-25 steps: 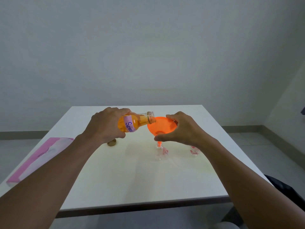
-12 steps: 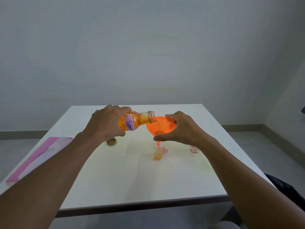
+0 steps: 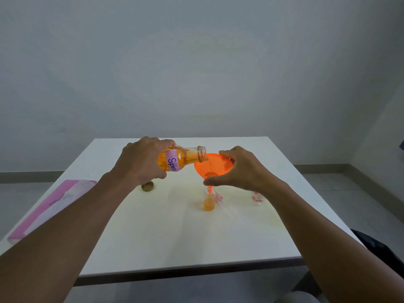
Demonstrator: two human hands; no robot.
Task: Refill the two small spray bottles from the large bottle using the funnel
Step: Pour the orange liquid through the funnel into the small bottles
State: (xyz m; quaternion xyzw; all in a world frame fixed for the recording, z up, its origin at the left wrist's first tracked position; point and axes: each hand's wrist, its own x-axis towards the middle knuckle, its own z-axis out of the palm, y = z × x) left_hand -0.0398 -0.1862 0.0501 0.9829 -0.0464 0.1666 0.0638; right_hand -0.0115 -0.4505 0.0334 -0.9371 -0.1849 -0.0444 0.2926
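Over the small spray bottle [image 3: 209,201], left hand [image 3: 142,162] grips the likely slick large bottle [image 3: 181,158] mid-body; right hand [image 3: 242,169] pinches the light funnel [image 3: 213,166].

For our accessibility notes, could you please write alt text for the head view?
The left hand tilts the large bottle of orange liquid over the funnel, which the right hand steadies in a small spray bottle on the table.

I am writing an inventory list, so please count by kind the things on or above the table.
2 small spray bottles
1 large bottle
1 funnel
1 gold cap
1 pink packet
1 loose spray pump
Total: 7
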